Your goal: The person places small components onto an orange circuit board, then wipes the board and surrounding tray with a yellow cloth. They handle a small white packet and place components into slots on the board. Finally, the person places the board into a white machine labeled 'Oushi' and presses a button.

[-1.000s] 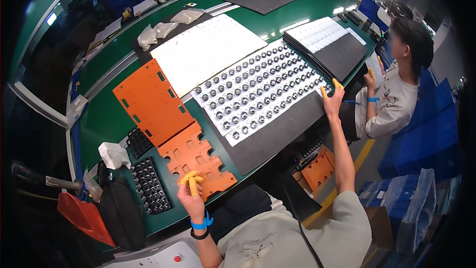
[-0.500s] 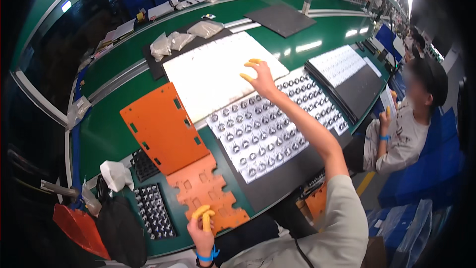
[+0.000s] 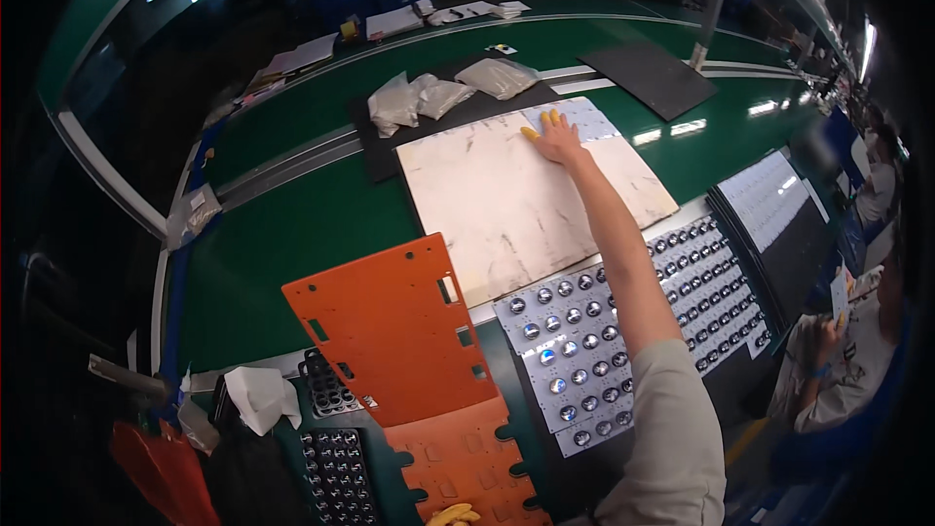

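Observation:
My right hand, with yellow finger covers, reaches over the large white, dark-streaked board. Its fingers are spread and rest at a thin pale-grey sheet lying on the board's far end. I see nothing gripped in them. My left hand shows only as yellow-covered fingers at the lower edge, over a notched orange plate; the rest is cut off, so its grip is unclear. A bigger orange panel with slots adjoins that plate. Under my right forearm lie pale sheets with rows of round, shiny lens-like parts.
Clear plastic bags lie on a black mat beyond the board. Another dark mat is farther right. Black trays of small parts stand left of the orange plate. A co-worker sits at the right by stacked sheets.
The view has shifted, so the bench sits lower and farther right. My right hand has moved to the board's far end, where the pale-grey sheet now shows. My left hand is mostly out of frame.

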The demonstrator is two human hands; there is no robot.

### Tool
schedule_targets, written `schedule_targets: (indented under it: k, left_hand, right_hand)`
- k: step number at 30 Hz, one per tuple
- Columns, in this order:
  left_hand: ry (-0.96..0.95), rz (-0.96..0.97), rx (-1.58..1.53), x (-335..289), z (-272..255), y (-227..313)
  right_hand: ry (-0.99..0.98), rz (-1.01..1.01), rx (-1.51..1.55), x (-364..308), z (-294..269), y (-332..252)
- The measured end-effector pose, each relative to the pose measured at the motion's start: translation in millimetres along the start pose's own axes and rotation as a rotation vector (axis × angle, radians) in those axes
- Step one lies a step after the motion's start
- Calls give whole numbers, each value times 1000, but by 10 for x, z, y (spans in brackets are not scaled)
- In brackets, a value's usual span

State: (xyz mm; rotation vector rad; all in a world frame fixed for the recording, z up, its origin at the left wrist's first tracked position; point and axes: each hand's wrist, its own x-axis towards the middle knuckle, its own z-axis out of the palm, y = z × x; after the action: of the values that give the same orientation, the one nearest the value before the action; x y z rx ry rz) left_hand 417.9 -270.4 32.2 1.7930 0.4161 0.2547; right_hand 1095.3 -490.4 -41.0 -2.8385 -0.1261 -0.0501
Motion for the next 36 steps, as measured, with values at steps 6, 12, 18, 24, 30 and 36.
schedule_targets:
  k: [6,12,18,24,30,36]
  left_hand:
    - [56,-50,-89,5,35,-8]
    - [15,-10,-137,23,19,2]
    - [-32,76,-121,13,-2,-74]
    - [-70,-21,-245,15,7,-215]
    - [-91,-5,-274,-15,-36,-338]
    - [-99,17,-308,-4,-50,-317]
  right_hand:
    - [-23,-64,-47,-199,67,-156]
    - [-113,-272,-96,-915,109,-529]
    - [-192,-491,-92,-1754,261,-895]
    - [-226,-542,-77,-2167,334,-1174]
    - [-3,-378,6,-2223,251,-1516]
    - [-12,-275,-31,-1983,481,-1574]
